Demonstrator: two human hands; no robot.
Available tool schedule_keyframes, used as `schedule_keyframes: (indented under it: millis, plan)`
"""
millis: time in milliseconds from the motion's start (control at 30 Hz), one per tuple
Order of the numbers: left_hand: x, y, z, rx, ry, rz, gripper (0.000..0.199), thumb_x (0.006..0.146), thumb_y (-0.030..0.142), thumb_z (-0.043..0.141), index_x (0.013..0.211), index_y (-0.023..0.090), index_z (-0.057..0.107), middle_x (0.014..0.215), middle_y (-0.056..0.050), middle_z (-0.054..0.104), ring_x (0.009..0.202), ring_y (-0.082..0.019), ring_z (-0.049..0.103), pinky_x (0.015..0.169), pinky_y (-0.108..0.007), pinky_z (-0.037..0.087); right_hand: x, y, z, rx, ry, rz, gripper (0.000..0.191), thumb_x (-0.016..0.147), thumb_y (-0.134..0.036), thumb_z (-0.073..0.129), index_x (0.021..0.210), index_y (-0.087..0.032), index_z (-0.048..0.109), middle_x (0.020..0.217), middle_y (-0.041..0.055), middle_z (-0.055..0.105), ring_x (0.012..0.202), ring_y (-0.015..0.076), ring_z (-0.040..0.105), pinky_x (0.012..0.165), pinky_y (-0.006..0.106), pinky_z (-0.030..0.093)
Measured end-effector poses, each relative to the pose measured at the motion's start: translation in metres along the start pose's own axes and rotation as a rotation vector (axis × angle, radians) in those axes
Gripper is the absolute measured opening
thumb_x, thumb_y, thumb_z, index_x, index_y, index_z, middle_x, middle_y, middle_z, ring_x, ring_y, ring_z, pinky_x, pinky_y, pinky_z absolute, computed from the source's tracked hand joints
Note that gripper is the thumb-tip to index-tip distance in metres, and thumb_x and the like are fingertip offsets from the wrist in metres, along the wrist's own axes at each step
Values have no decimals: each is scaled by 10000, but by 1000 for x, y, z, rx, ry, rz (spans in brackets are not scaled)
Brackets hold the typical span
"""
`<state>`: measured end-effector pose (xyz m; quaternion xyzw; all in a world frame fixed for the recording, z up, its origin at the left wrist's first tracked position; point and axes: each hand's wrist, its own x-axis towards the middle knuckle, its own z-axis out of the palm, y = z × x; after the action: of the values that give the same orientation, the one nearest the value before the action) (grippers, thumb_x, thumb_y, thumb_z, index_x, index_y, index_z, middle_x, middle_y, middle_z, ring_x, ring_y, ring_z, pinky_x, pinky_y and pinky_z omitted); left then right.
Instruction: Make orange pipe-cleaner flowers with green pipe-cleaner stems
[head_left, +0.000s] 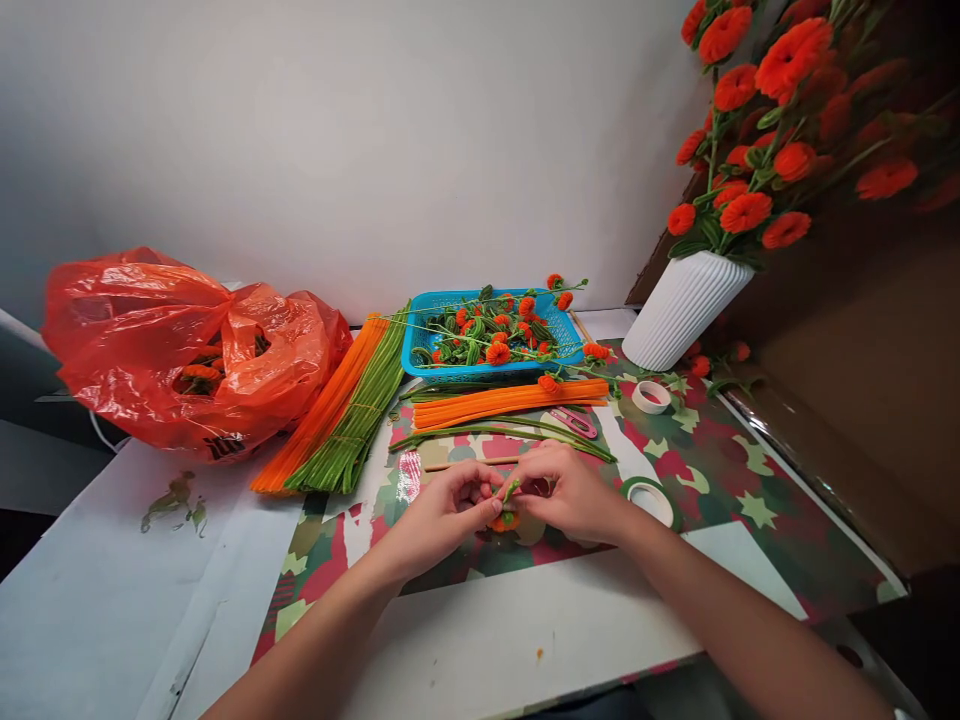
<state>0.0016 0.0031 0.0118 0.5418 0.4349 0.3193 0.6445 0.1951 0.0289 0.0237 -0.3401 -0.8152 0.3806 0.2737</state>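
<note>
Both of my hands meet above the patterned mat (pixel 682 430). Between my fingertips is a small orange pipe-cleaner flower (pixel 505 522) with a short green stem sticking up. My left hand (pixel 461 500) is closed, thumb and fingers pinching the flower from the left. From the other side, my right hand (pixel 562 490) pinches the green stem. The fingers partly cover the flower. Just beyond my hands lies a thin wooden stick (pixel 472 463). A roll of green tape (pixel 651 503) sits beside my right wrist.
A blue basket (pixel 491 376) holds green and orange flower pieces. Orange pipe cleaners (pixel 510 402) and a pink cutter (pixel 574 422) lie before it. Orange and green bundles (pixel 345 430) and a red plastic bag (pixel 187 350) are left. A white vase (pixel 686 310) of flowers leans right, near white tape (pixel 651 397).
</note>
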Motion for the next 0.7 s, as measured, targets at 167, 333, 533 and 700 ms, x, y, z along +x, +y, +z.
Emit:
schedule_keyframes:
  millis: [167,333,533,700]
  plan:
    - [1,-3,3,-48,62,-10,306,777,380,672,979,191,542,904,-7,522,674,-109,538,548,-234,486,0,-2,-1,-78,50,69,108,818,-213,625,721,-182,661,589,-22,580,609,123,490,624,239,372]
    - [-1,-2,6,-81,108,66,227,799,353,666,918,188,564,875,-8,575,731,-126,581,624,-242,500,1,-6,-3,-108,72,72,157,816,-212,626,671,-180,575,614,-30,538,627,124,470,615,242,358]
    - [-2,-4,8,-182,92,181,313,700,198,780,952,213,595,1006,-19,614,945,-158,601,755,-237,519,0,-8,-5,23,189,-37,109,768,-108,657,742,-193,595,955,37,630,956,202,548,839,343,423]
    - [-1,0,8,-361,93,47,348,663,191,815,892,189,552,863,-2,665,819,-128,643,727,-230,523,-1,-8,-1,196,238,-85,138,752,-113,680,682,-195,594,817,39,673,826,188,607,767,335,470]
